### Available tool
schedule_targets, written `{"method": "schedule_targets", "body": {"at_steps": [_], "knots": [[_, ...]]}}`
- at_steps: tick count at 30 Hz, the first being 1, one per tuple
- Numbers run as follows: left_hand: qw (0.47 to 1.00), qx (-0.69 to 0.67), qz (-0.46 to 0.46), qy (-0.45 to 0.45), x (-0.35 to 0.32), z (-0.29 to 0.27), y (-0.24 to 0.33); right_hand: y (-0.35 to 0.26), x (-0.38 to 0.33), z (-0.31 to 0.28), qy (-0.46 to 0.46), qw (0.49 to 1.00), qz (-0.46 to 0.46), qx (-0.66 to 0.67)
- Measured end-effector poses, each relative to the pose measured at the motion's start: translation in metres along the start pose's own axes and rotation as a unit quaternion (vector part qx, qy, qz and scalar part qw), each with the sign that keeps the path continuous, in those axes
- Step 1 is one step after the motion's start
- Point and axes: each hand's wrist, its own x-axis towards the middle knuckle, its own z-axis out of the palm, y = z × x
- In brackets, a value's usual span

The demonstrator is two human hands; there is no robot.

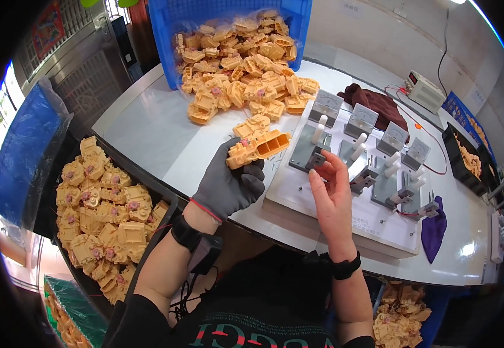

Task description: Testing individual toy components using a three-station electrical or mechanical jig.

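My left hand [231, 182], in a dark grey glove, is closed around a yellow plastic housing [272, 145]. The housing's open, divided end points right, and a small pink spot shows near my fingers. Another yellow piece [252, 124] appears right behind it; whether it is also held I cannot tell. My bare right hand [334, 200] is over the front of a white test fixture [333, 229], thumb and fingers apart. Its fingertips are close to a dark block [317, 160] on the leftmost station; contact is unclear. The fixture carries several dial meters [361, 120] and white-handled clamps [358, 148].
A blue crate [168, 43] spills yellow housings [234, 75] onto the table's far side. More housings fill a black bin [173, 211] at left and a lower bin at front right. A brown cloth [373, 104], power supply [424, 91] and purple cloth [433, 232] surround the fixture.
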Motion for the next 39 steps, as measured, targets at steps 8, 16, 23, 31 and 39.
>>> {"method": "schedule_targets", "body": {"at_steps": [8,16,23,31,39], "knots": [[1.000,-0.016,0.009,0.011,0.007,-0.011,0.007,0.001,-0.002,0.005,0.015,1.000,-0.009,-0.023],[0.995,-0.020,0.049,0.078,0.016,-0.005,0.005,0.000,-0.004,0.003,0.023,0.999,-0.036,-0.030],[0.951,0.235,0.184,0.084,0.075,0.016,0.005,0.004,-0.007,-0.005,-0.037,0.999,-0.010,0.030],[0.523,0.782,0.339,-0.017,0.111,0.051,-0.009,-0.001,-0.009,-0.008,-0.023,0.999,-0.042,-0.015],[0.381,0.893,0.237,-0.023,0.106,0.070,-0.009,-0.005,-0.008,-0.007,-0.022,0.997,-0.071,-0.023]]}}
